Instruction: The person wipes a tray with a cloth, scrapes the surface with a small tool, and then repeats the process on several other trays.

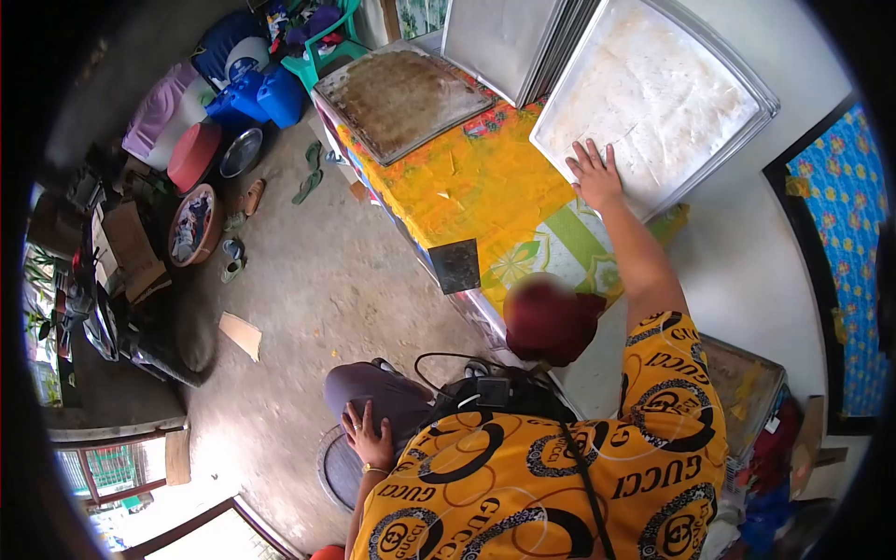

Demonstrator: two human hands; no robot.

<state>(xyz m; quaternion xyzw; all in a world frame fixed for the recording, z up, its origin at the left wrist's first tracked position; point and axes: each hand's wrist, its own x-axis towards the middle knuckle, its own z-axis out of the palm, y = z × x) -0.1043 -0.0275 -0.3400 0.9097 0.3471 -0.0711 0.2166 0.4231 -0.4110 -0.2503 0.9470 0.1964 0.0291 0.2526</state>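
At the left, the left hand lies palm down on the raised knee in purple trousers, its fingers loosely extended and slightly parted, gripping nothing; the forearm slants up to it past a yellow band at the wrist. Farther up, a browned flat tray lies on the yellow-covered table. To its right, more trays stand upright in a row. Next, the right arm reaches up and away, nearly straight, and the right hand rests with fingers fanned wide against the lower left part of a pale metal tray, not closed around it. That tray stands tilted at the table's far right end, broad face toward the person; which way its long axis runs cannot be told.
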